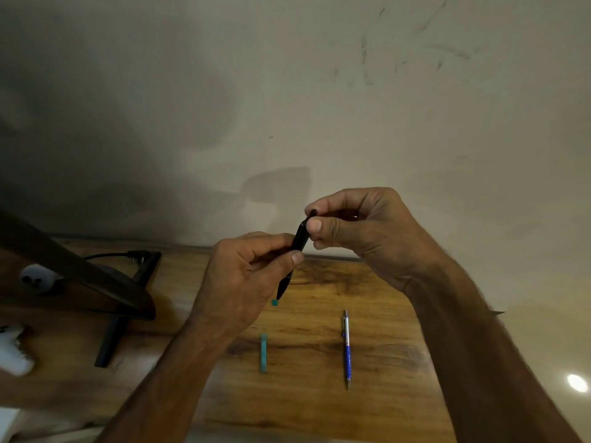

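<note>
Wooden table [383, 298], items left to right. Monitor stand [112, 340]: dark, far left. Left hand [246, 276]: fingers and thumb curled round the lower barrel of the black pen [299, 239], held tilted above the table. Teal strip [263, 353], teal bit [274, 302]: lying beneath. Blue pen [347, 350]: flat, apart. Right hand [367, 238]: thumb and forefinger pinching the black pen's top end.

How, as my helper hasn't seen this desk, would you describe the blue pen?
On the wooden desk, look below the right hand. The blue pen lies there, right of a teal strip. Only it is blue and silver; the black pen is held.
</note>
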